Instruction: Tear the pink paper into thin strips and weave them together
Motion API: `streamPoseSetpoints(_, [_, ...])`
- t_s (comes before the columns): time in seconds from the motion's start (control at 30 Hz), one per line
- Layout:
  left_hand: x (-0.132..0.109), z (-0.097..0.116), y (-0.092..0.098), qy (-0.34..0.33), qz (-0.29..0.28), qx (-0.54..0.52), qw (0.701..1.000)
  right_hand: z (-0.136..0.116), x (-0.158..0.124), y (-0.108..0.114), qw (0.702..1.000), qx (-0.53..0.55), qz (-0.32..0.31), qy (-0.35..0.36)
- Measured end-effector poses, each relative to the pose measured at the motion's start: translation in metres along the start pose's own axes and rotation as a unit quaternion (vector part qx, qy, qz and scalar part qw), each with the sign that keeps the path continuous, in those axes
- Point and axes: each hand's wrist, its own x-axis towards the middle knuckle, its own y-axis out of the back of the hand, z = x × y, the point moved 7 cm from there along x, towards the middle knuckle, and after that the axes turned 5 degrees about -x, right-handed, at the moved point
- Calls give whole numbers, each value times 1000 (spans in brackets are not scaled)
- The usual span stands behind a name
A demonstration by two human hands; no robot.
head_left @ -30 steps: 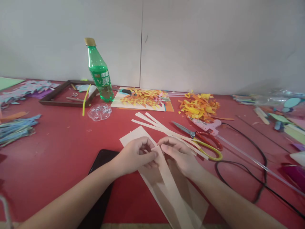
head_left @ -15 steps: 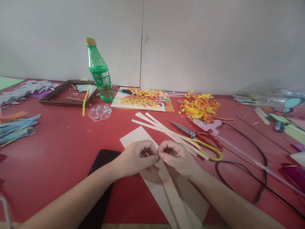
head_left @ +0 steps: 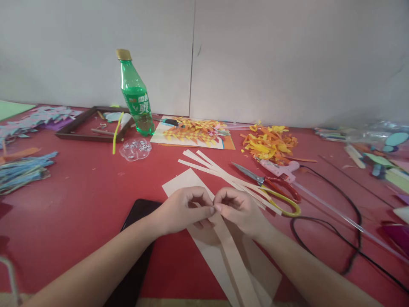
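My left hand (head_left: 188, 209) and my right hand (head_left: 238, 209) meet at the middle, thumbs and fingertips pinched together at the top end of a pale paper strip (head_left: 230, 251). The strip slants down toward the bottom edge. Under it lies a cream sheet of paper (head_left: 183, 181), turned at an angle on the red table. Several loose narrow paper strips (head_left: 217, 170) fan out just beyond my hands. Scissors (head_left: 271, 187) with red and yellow handles rest to the right, partly beneath those strips. My fingers hide the strip's very end.
A black phone (head_left: 140, 213) lies under my left forearm. Behind stand a green bottle (head_left: 137, 102), a brown frame (head_left: 76, 135) and a clear dish of googly eyes (head_left: 136, 149). A pink glue gun (head_left: 281, 169) with a black cord (head_left: 347, 196) lies right, near orange-yellow paper scraps (head_left: 270, 143).
The view has shifted slightly, so the scene sits a little further right. Both hands keep their pinch on the paper strip, with hardly any visible movement.
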Motion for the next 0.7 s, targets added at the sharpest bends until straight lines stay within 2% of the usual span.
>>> streamPoseSetpoints(0.47, [-2, 7, 1, -31, 11, 7, 999, -2, 1, 0, 1000, 7, -4, 0])
streamPoseSetpoints(0.7, [0, 14, 15, -81, 91, -10, 992, 0, 1, 0, 1000, 9, 2, -8])
